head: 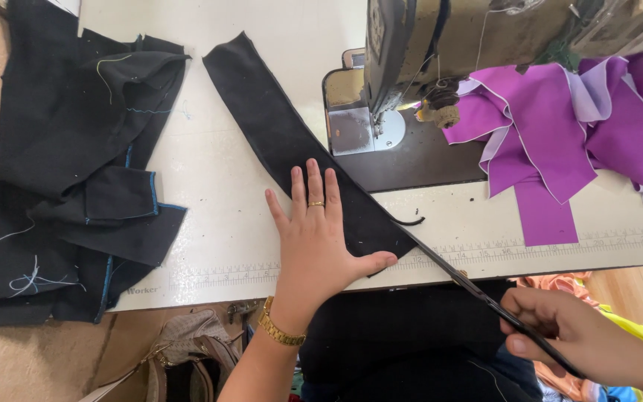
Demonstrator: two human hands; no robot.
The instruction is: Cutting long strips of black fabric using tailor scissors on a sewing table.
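A long black fabric strip [273,126] lies diagonally on the white sewing table [210,223]. My left hand [314,238] presses flat on the strip's near end, fingers spread, with a ring and a gold watch on that arm. My right hand [574,331] grips black scissors [478,290] at the table's front edge. Their blades run along the strip's right edge, where a thin black sliver [409,221] curls off.
A sewing machine [411,67] stands at the back right, with purple and lilac fabric pieces [560,126] beside it. A pile of black fabric with blue stitching [76,179] covers the table's left end. A handbag [187,357] sits on the floor below.
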